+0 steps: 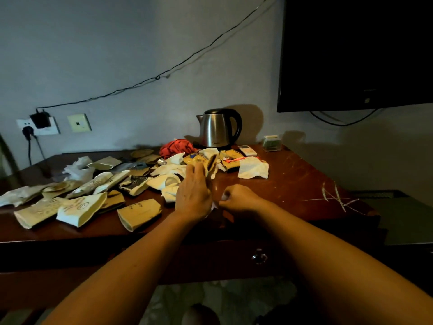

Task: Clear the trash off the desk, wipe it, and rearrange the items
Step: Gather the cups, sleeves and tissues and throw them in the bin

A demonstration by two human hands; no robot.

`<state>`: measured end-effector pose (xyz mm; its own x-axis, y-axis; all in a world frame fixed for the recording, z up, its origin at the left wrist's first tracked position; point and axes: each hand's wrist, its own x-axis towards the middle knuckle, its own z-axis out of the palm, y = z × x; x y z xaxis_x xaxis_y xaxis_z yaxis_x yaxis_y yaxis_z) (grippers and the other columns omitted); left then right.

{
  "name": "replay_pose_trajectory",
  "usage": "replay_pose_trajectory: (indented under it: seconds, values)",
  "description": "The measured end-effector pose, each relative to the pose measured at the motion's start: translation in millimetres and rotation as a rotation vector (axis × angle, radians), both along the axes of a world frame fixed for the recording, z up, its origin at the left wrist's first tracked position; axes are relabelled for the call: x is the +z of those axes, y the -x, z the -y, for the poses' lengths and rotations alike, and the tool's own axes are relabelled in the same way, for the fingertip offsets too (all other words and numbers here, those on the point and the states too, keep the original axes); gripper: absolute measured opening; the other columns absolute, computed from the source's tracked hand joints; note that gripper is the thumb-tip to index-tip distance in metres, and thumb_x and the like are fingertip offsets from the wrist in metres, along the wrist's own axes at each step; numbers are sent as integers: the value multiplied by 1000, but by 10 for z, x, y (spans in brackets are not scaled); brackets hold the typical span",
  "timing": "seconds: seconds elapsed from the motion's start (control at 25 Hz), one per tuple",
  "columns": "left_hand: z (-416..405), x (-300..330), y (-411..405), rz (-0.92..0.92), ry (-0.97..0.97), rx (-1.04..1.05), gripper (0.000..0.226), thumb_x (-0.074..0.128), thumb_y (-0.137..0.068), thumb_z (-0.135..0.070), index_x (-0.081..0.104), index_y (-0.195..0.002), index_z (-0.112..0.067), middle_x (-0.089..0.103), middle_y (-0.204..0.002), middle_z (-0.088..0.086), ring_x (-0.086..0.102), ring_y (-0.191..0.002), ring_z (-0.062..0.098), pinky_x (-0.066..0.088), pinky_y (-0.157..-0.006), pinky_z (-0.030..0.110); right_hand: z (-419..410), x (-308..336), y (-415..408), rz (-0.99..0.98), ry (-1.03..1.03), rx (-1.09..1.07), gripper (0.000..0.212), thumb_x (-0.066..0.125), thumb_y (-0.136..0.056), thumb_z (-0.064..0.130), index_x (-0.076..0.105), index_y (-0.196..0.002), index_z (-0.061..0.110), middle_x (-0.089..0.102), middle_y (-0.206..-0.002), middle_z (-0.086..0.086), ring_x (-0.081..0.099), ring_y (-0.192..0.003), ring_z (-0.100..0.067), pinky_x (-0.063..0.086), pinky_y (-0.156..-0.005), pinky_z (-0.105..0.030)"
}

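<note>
Barely started — crushed paper cups [82, 208] and tissues [253, 168] litter the counter [293, 184], left hand [193, 195] open over the pile, right hand [236, 198] fisted on a white scrap — no wiping yet.

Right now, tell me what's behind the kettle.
Behind the kettle only the bare wall and the kettle's shadow show. Anything directly behind its body is covered.
</note>
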<state>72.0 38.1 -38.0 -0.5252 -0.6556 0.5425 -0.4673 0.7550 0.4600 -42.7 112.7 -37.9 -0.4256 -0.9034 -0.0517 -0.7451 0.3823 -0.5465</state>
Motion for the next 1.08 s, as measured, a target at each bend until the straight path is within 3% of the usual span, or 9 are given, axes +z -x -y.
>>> replay_pose_trajectory:
  seconds: [0.08,0.12,0.2,0.28,0.44,0.72,0.8,0.92,1.08]
  values:
    - [75,-24,-159,-31,-41,68,28,58,-93,-13,40,-115,-17,42,-110,4,43,-86,15,32,-63,21,152,-88,-118,-93,-14,-57,39,59,-90,49,61,-86,11,61,-102,-14,60,-105,-31,47,-79,-37]
    - [119,-41,-227,-63,-66,85,25,57,-94,-13,39,-111,-18,42,-107,4,45,-87,17,35,-65,23,218,-127,-167,-113,-17,-94,43,58,-89,55,59,-89,12,59,-106,-14,57,-109,-32,46,-81,-38]
    - [194,-89,-310,-136,-122,84,18,54,-97,-19,37,-103,-21,46,-104,4,50,-88,19,44,-70,29,291,-168,-230,-130,-20,-161,54,60,-86,57,57,-115,12,55,-125,-13,51,-119,-31,46,-91,-40]
    - [259,-156,-341,-180,-179,44,15,51,-99,-25,37,-103,-24,49,-106,4,52,-90,19,50,-77,36,337,-178,-249,-111,-31,-196,58,67,-84,52,53,-125,14,52,-132,-9,47,-122,-29,45,-96,-40]
    - [280,-299,-318,-226,-263,-26,14,51,-99,-32,39,-105,-29,53,-109,1,53,-96,17,50,-86,39,473,-240,-161,16,44,-199,33,71,-85,35,64,-112,17,61,-115,-4,54,-112,-25,50,-94,-42]
    - [476,-304,-202,-257,-106,129,10,44,-101,-34,39,-101,-26,46,-97,-3,45,-93,16,42,-82,32,544,-282,72,163,266,-241,10,69,-86,20,60,-88,23,61,-103,-1,56,-96,-17,53,-78,-35]
    - [590,-323,-168,-302,-183,146,13,41,-102,-37,40,-100,-24,50,-96,0,49,-90,19,46,-80,37,582,-292,81,168,280,-231,16,57,-88,7,63,-87,22,63,-102,-2,59,-97,-19,55,-82,-39]
    - [639,-320,-138,-324,-192,181,14,38,-103,-37,40,-97,-24,50,-92,1,49,-85,19,46,-76,38,697,-299,105,234,320,-219,20,49,-92,12,68,-92,21,65,-97,-1,62,-95,-18,56,-85,-39]
    - [678,-323,-101,-312,-163,210,14,36,-104,-36,41,-98,-24,49,-90,0,48,-82,16,41,-74,32,931,-291,163,227,419,-237,20,54,-96,21,67,-112,21,63,-118,-1,56,-112,-19,49,-94,-36]
